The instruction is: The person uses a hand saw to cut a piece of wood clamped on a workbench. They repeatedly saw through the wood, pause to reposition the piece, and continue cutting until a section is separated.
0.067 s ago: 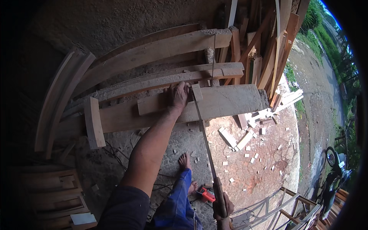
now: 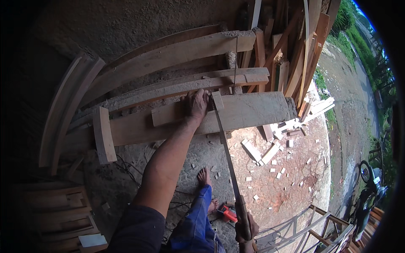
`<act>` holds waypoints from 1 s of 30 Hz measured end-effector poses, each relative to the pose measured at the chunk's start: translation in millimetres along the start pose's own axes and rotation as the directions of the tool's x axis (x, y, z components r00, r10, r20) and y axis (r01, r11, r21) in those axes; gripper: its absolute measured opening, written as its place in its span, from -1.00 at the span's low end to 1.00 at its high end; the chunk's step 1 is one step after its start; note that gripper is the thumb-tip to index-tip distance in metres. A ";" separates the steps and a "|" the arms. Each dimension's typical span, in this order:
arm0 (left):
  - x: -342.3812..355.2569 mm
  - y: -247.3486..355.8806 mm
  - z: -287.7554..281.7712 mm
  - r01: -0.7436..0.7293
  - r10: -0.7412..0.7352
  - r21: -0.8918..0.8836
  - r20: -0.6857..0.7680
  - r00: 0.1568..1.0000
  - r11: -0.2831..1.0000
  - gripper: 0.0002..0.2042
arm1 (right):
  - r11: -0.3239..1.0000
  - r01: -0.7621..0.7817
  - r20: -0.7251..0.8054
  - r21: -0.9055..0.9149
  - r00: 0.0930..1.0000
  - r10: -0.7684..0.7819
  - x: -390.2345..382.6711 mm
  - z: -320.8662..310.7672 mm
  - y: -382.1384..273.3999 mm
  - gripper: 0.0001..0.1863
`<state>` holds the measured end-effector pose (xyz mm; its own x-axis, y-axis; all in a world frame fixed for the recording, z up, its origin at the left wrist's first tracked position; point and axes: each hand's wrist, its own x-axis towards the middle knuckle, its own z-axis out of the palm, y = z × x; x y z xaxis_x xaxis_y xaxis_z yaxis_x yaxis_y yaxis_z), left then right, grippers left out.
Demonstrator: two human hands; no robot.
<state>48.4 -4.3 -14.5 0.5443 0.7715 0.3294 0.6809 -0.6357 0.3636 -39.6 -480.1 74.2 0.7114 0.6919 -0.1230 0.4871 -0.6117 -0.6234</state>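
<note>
My left hand (image 2: 197,103) grips a short wooden piece (image 2: 168,115) and presses it onto the thick bench plank (image 2: 257,110). In my right hand (image 2: 247,230) is the handle of a long handsaw (image 2: 228,159), low in the picture. The blade runs up and away to the wooden piece, just right of my left fingers. Its far end sits in a cut there, with a small end section of wood (image 2: 217,100) on the right side of the blade. My left hand hides part of the piece.
Another wooden block (image 2: 103,135) lies across the bench at left. Boards (image 2: 168,55) extend behind it, and upright lumber (image 2: 291,63) leans at back right. Offcuts (image 2: 253,152) litter the floor. A red power tool (image 2: 229,214) rests by my foot, near a wooden frame (image 2: 295,227).
</note>
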 end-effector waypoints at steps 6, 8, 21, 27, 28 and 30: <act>15.8 22.7 -8.6 -0.074 0.072 0.018 0.073 0.995 0.997 -0.90 | 0.845 0.272 -0.313 0.460 0.941 -0.132 204.3 47.9 -57.1 -0.37; 11.9 20.2 -10.4 -0.074 0.067 0.060 0.119 0.991 0.995 -0.91 | 0.885 0.211 -0.266 0.416 0.958 -0.103 201.2 51.4 -61.3 -0.37; 13.2 17.0 -21.4 -0.073 0.067 0.045 0.109 0.992 0.996 -0.85 | 0.866 0.166 -0.218 0.471 0.974 -0.068 196.8 54.4 -56.6 -0.39; 6.5 -1.9 3.7 -0.049 0.049 0.044 -0.013 0.999 0.998 -0.87 | 0.953 0.243 -0.333 0.180 0.927 -0.173 60.4 49.5 13.7 -0.43; 5.6 1.2 2.2 -0.021 0.020 0.043 0.035 0.999 0.999 -0.88 | 0.929 0.268 -0.351 0.256 0.921 -0.169 29.3 40.0 22.1 -0.50; 10.6 8.2 -3.9 0.025 -0.030 0.043 0.114 0.993 0.999 -0.89 | 0.977 0.100 -0.205 0.187 0.977 -0.061 13.8 28.8 15.8 -0.52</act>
<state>57.8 -1.4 -4.5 0.5761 0.7880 0.2171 0.7149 -0.6145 0.3335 -36.6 -469.1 40.3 0.7691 0.6345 0.0764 0.4525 -0.4562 -0.7662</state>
